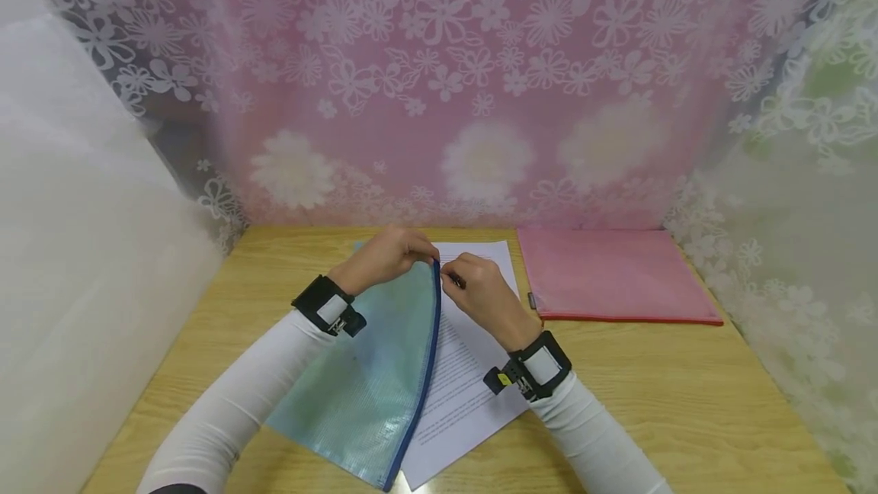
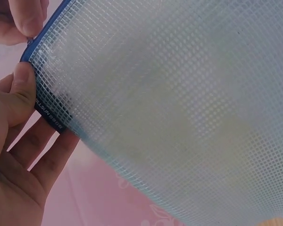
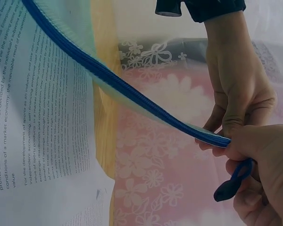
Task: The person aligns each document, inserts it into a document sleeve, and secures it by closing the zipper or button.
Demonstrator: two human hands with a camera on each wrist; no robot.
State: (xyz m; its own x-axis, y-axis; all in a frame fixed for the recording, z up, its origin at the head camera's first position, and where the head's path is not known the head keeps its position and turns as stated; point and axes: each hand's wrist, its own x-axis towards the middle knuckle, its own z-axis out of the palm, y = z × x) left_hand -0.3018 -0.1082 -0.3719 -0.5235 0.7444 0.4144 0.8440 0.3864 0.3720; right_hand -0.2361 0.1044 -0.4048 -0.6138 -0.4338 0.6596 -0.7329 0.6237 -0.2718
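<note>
A translucent blue-green mesh zipper pouch (image 1: 357, 387) is tilted up, with its dark blue zipper (image 1: 434, 334) running along the right edge. At its far corner, my left hand (image 1: 391, 259) pinches the zipper end between thumb and fingers, near a dark label (image 2: 49, 117) in the left wrist view. Close beside it, my right hand (image 1: 483, 292) pinches the zipper's end at the slider. From those fingers hangs a blue cord pull (image 3: 231, 183) with a dark tip in the right wrist view. Printed paper sheets (image 1: 473, 402) lie under and to the right of the pouch.
A pink zipper pouch (image 1: 610, 273) lies flat at the back right of the wooden table (image 1: 658, 395). Floral sheeting (image 1: 480, 82) hangs behind the table and along the right, and a white sheet (image 1: 89, 235) hangs on the left.
</note>
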